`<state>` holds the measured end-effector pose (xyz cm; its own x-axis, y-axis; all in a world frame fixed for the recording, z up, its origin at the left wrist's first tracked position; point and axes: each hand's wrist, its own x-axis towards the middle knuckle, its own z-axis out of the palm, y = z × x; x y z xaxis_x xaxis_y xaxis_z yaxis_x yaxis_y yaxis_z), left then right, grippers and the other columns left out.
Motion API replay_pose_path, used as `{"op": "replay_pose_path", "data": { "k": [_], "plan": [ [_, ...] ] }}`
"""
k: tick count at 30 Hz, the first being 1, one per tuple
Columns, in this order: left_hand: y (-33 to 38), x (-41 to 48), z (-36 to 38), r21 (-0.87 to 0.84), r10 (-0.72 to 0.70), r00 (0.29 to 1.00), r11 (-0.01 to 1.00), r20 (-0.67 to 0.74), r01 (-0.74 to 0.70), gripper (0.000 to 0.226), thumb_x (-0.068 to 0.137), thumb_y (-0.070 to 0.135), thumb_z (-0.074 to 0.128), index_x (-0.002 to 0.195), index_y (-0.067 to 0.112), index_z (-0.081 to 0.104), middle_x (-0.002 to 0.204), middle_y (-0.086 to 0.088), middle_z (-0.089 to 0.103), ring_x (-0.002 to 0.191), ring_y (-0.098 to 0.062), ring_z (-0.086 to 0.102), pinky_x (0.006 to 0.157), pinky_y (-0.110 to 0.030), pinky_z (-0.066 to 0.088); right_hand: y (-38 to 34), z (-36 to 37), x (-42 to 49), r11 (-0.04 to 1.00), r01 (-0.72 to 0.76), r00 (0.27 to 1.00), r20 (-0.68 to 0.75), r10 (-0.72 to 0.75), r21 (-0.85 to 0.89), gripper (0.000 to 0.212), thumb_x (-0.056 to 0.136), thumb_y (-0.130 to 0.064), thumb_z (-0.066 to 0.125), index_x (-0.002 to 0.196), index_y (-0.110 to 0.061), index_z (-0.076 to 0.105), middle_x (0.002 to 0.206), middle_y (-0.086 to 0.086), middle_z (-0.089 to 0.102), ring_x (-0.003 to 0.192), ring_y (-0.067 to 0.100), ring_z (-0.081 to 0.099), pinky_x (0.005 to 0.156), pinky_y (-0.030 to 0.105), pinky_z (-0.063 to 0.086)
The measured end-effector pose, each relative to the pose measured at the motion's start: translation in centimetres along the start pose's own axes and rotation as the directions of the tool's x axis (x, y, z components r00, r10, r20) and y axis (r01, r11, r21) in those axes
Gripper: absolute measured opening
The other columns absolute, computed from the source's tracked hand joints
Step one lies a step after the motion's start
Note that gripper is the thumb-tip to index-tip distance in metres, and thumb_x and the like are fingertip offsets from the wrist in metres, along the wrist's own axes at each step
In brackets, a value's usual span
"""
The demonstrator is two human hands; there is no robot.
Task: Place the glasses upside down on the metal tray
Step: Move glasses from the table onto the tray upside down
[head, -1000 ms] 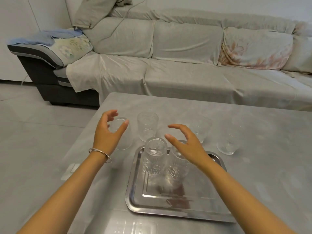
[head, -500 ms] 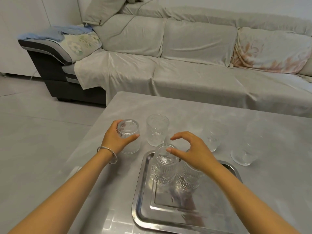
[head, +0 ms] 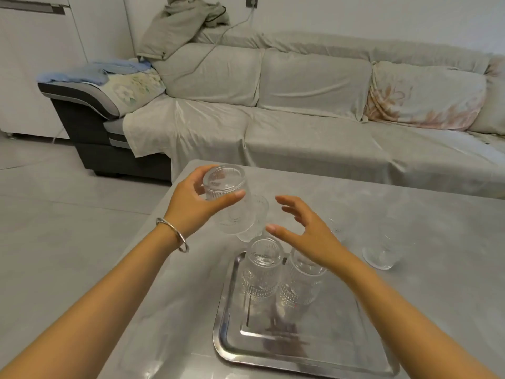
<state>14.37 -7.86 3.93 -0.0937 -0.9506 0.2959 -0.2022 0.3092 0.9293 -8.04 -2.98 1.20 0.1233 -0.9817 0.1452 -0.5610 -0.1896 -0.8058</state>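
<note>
My left hand (head: pixel 191 206) grips a clear ribbed glass (head: pixel 228 198) and holds it in the air above the table, left of the tray's far end. My right hand (head: pixel 308 236) hovers with fingers spread over the far end of the metal tray (head: pixel 314 348), holding nothing. Two ribbed glasses stand upside down at that end: one (head: pixel 262 269) on the left and one (head: pixel 300 285) on the right, partly behind my right wrist. Another glass (head: pixel 258 214) stands on the table behind the lifted one. Two more glasses (head: pixel 382 250) (head: pixel 337 222) stand on the table further right.
The grey table (head: pixel 437 283) ends just left of my left wrist, with tiled floor (head: pixel 68 228) beyond. A long covered sofa (head: pixel 300 119) runs behind the table's far edge. The near half of the tray holds nothing.
My left hand closed on the glass at the table's left and raised it off the surface. My right hand left the upside-down glass and opened wider.
</note>
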Motion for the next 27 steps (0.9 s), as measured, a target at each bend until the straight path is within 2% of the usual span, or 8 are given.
{"op": "replay_pose_path", "data": {
  "k": [3,6,10,14,18,22,25,27],
  "plan": [
    [2.1,-0.6,1.8,-0.017,0.031,0.998,0.999,0.049,-0.03,0.07,0.05,0.056,0.081,0.112,0.03,0.059,0.111,0.008,0.066,0.108,-0.014,0.061,0.094,-0.036,0.051,-2.1,-1.3,-0.9,0.998,0.048,0.999,-0.001,-0.048,0.05,0.069,0.067,-0.063,0.065,0.129,-0.046,0.04,0.134,-0.028,0.044,0.123,-0.007,0.044,0.1,0.014,0.033],
    [4.0,-1.4,3.9,0.021,0.074,0.99,0.997,0.124,-0.077,0.074,0.049,0.06,0.076,0.115,0.032,0.056,0.117,0.008,0.063,0.11,-0.01,0.058,0.092,-0.027,0.049,-3.1,-2.7,-2.3,0.995,0.067,0.998,-0.004,-0.067,0.068,0.057,0.067,-0.06,0.068,0.117,-0.058,0.04,0.119,-0.04,0.047,0.114,-0.017,0.047,0.094,0.005,0.037],
    [5.7,-2.5,7.0,0.045,0.133,0.963,0.988,0.233,-0.147,0.071,0.052,0.061,0.076,0.114,0.032,0.056,0.12,0.005,0.057,0.109,-0.007,0.056,0.088,-0.018,0.046,-2.6,-4.5,-4.2,0.987,0.06,0.998,-0.024,-0.057,0.147,0.07,0.065,-0.052,0.077,0.126,-0.045,0.045,0.123,-0.027,0.057,0.116,-0.005,0.055,0.093,0.016,0.047],
    [6.9,-3.2,10.0,0.03,0.175,0.933,0.98,0.314,-0.194,0.054,0.05,0.061,0.068,0.1,0.049,0.052,0.114,0.009,0.055,0.103,0.001,0.055,0.084,-0.008,0.044,-1.5,-6.5,-6.2,0.982,0.055,0.996,-0.084,-0.041,0.179,0.068,0.063,-0.048,0.081,0.122,-0.039,0.05,0.116,-0.022,0.064,0.109,0.0,0.061,0.083,0.014,0.051],
    [6.8,-3.2,12.6,-0.012,0.165,0.909,0.985,0.384,-0.173,0.048,0.053,0.059,0.068,0.097,0.051,0.05,0.111,0.014,0.053,0.103,0.0,0.054,0.087,-0.023,0.05,-0.1,-7.7,-7.6,0.977,0.042,0.987,-0.159,-0.008,0.208,0.066,0.061,-0.043,0.082,0.12,-0.034,0.053,0.116,-0.015,0.065,0.105,0.001,0.063,0.081,0.016,0.052],
    [5.3,-2.6,13.9,0.006,0.119,0.887,0.991,0.447,-0.137,0.052,0.063,0.06,0.065,0.11,0.04,0.054,0.122,0.006,0.057,0.107,-0.008,0.057,0.091,-0.032,0.051,1.8,-8.1,-8.4,0.97,-0.012,0.981,-0.183,0.058,0.243,0.073,0.058,-0.042,0.083,0.123,-0.028,0.052,0.119,-0.007,0.065,0.107,0.007,0.064,0.09,0.028,0.054],
    [3.0,-2.2,13.6,0.083,0.061,0.9,0.991,0.431,-0.107,0.06,0.065,0.068,0.051,0.112,0.032,0.058,0.117,0.01,0.061,0.104,-0.001,0.057,0.096,-0.036,0.049,3.7,-8.4,-9.0,0.958,-0.078,0.962,-0.231,0.145,0.276,0.085,0.055,-0.044,0.084,0.129,-0.027,0.046,0.131,-0.004,0.059,0.116,0.012,0.059,0.097,0.034,0.051],
    [1.0,-2.1,13.2,0.209,0.018,0.908,0.971,0.419,-0.116,0.056,0.07,0.065,0.048,0.113,0.031,0.059,0.119,0.008,0.06,0.109,-0.006,0.056,0.099,-0.032,0.044,5.0,-8.5,-9.2,0.95,-0.111,0.948,-0.256,0.189,0.293,0.089,0.053,-0.046,0.084,0.131,-0.033,0.043,0.133,-0.006,0.056,0.12,0.013,0.056,0.097,0.032,0.05]
  ]
}}
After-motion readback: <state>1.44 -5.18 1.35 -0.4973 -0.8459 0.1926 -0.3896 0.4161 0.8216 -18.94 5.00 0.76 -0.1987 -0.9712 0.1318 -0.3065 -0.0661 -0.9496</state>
